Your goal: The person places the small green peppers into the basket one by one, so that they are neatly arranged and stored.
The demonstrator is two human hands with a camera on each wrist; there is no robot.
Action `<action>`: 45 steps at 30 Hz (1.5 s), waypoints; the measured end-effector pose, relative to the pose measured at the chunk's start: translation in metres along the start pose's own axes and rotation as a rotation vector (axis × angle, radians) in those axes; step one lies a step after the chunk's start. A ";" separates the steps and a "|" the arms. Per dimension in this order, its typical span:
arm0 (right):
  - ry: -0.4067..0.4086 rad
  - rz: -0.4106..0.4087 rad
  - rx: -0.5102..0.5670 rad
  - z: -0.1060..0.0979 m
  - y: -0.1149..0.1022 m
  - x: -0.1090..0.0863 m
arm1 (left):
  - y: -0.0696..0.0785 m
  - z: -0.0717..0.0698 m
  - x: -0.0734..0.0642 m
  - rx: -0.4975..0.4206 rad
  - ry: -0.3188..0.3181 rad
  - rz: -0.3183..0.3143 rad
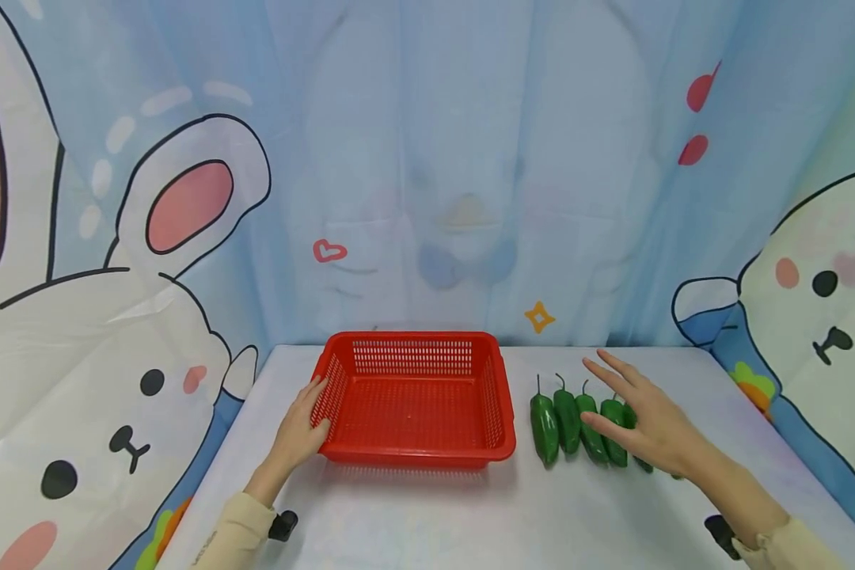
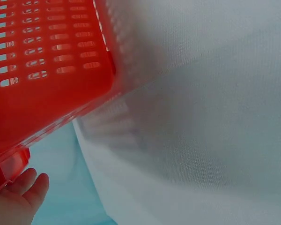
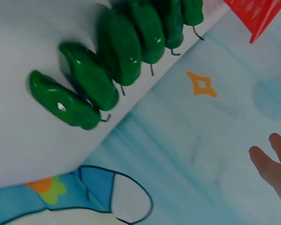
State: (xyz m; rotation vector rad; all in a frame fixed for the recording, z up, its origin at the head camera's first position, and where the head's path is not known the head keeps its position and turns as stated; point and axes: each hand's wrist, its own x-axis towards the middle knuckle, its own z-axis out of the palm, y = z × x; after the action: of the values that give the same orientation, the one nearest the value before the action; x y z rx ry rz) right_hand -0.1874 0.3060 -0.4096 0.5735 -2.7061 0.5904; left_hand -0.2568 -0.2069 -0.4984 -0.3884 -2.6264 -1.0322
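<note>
My left hand (image 1: 299, 423) rests at the left rim of a red plastic basket (image 1: 416, 457), fingers relaxed against its edge. In the left wrist view its fingertips (image 2: 40, 185) show beside the lip on the basket's side wall. The basket stands upright, with nothing inside. Over the right end of a row of green peppers (image 1: 544, 427) hovers my right hand (image 1: 651, 423), fingers spread and holding nothing. It partly hides the rightmost peppers in the head view. Several glossy peppers (image 3: 119, 47) with thin stems lie side by side in the right wrist view.
A white cloth-covered table (image 1: 399, 522) carries everything. Behind it and at both sides hangs a light blue curtain (image 1: 456, 158) printed with cartoon rabbits. The pepper row lies just right of the basket, near the table's back half.
</note>
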 end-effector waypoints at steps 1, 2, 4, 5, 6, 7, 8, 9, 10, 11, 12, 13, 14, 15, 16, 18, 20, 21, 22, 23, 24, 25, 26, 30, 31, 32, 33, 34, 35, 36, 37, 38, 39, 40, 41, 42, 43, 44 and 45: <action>-0.005 0.030 0.030 0.000 0.004 0.000 | 0.000 0.000 0.000 -0.004 0.002 0.001; -0.008 0.059 0.059 0.000 0.008 0.000 | -0.001 0.000 0.000 -0.007 0.000 -0.004; -0.003 0.110 0.104 0.000 0.017 -0.001 | -0.001 0.001 0.001 -0.007 0.000 -0.005; 0.003 0.133 0.121 0.000 0.022 -0.001 | -0.001 0.001 0.001 -0.005 -0.001 -0.008; 0.012 0.152 0.130 0.000 0.027 -0.002 | -0.001 0.001 0.002 -0.002 -0.002 -0.015; 0.019 0.172 0.138 0.001 0.033 -0.002 | -0.001 0.001 0.002 0.004 -0.002 -0.023; 0.022 0.193 0.137 0.001 0.038 -0.004 | 0.000 0.001 0.002 0.016 -0.001 -0.025; 0.024 0.213 0.123 0.002 0.044 -0.005 | 0.000 0.001 0.002 0.024 0.001 -0.030; 0.026 0.229 0.093 0.003 0.051 -0.007 | 0.000 0.001 0.003 0.031 0.002 -0.035; 0.024 0.246 0.066 0.005 0.058 -0.009 | 0.001 0.001 0.003 0.040 0.004 -0.039; 0.016 0.261 0.039 0.007 0.065 -0.011 | 0.001 0.001 0.003 0.048 0.007 -0.041; 0.009 0.276 0.018 0.008 0.072 -0.014 | 0.001 0.001 0.003 0.055 0.012 -0.037; 0.000 0.293 -0.004 0.011 0.080 -0.018 | 0.001 0.001 0.003 0.057 0.017 -0.034; 0.000 0.304 -0.017 0.013 0.087 -0.021 | 0.001 0.001 0.003 0.055 0.019 -0.038; -0.005 0.323 -0.015 0.015 0.094 -0.025 | 0.001 0.001 0.003 0.057 0.021 -0.041; -0.022 0.388 0.027 0.019 0.106 -0.032 | 0.002 0.000 0.003 0.058 0.020 -0.047; -0.042 0.482 0.097 0.021 0.118 -0.037 | 0.002 0.000 0.002 0.053 0.014 -0.056; -0.053 0.534 0.139 0.022 0.122 -0.039 | 0.002 0.000 0.002 0.051 0.008 -0.061; -0.068 0.591 0.179 0.024 0.126 -0.041 | 0.003 0.000 0.002 0.049 0.003 -0.065; -0.082 0.644 0.221 0.025 0.131 -0.042 | 0.003 0.000 0.002 0.045 -0.002 -0.068; -0.090 0.693 0.264 0.026 0.134 -0.043 | 0.003 0.000 0.002 0.041 -0.005 -0.070; -0.090 0.728 0.300 0.028 0.137 -0.044 | 0.004 0.000 0.002 0.042 -0.008 -0.072; -0.074 0.761 0.317 0.031 0.140 -0.045 | 0.004 0.000 0.001 0.041 -0.011 -0.077; -0.046 0.837 0.381 0.044 0.147 -0.045 | 0.004 0.000 0.000 0.030 -0.012 -0.094; -0.044 0.848 0.389 0.047 0.147 -0.045 | 0.004 0.000 0.000 0.028 -0.011 -0.095; -0.042 0.858 0.394 0.049 0.148 -0.045 | 0.003 0.001 -0.001 0.022 -0.015 -0.101; -0.052 0.865 0.408 0.050 0.148 -0.044 | 0.003 0.001 -0.001 0.015 -0.020 -0.109; -0.050 0.872 0.408 0.051 0.147 -0.044 | 0.002 0.002 -0.002 0.011 -0.025 -0.116; -0.045 0.876 0.405 0.051 0.147 -0.043 | 0.002 0.002 -0.002 0.007 -0.028 -0.121; -0.041 0.877 0.401 0.052 0.146 -0.043 | 0.002 0.002 -0.002 0.003 -0.027 -0.119; -0.047 0.876 0.413 0.052 0.146 -0.042 | 0.001 0.002 -0.003 0.002 -0.028 -0.120; -0.042 0.875 0.410 0.053 0.146 -0.041 | 0.001 0.002 -0.003 -0.005 -0.028 -0.123; -0.035 0.876 0.408 0.053 0.146 -0.041 | 0.001 0.002 -0.003 -0.008 -0.026 -0.121; -0.031 0.879 0.402 0.054 0.146 -0.040 | 0.002 0.001 -0.003 -0.012 -0.021 -0.115; -0.023 0.883 0.398 0.055 0.146 -0.039 | 0.002 0.001 -0.003 -0.017 -0.018 -0.112; -0.016 0.883 0.390 0.056 0.146 -0.039 | 0.002 0.000 -0.004 -0.020 -0.015 -0.108; -0.005 0.886 0.378 0.058 0.145 -0.039 | 0.003 0.000 -0.004 -0.025 -0.016 -0.111; 0.009 0.891 0.365 0.059 0.145 -0.038 | 0.003 0.000 -0.004 -0.030 -0.016 -0.114; 0.022 0.897 0.352 0.060 0.144 -0.038 | 0.004 0.000 -0.004 -0.034 -0.017 -0.115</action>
State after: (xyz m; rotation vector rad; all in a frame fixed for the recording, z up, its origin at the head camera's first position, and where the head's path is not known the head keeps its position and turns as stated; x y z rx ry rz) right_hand -0.2310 0.4114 -0.5232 -0.6371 -2.7434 1.2743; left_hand -0.2519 -0.2048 -0.4975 -0.2568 -2.6771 -1.1148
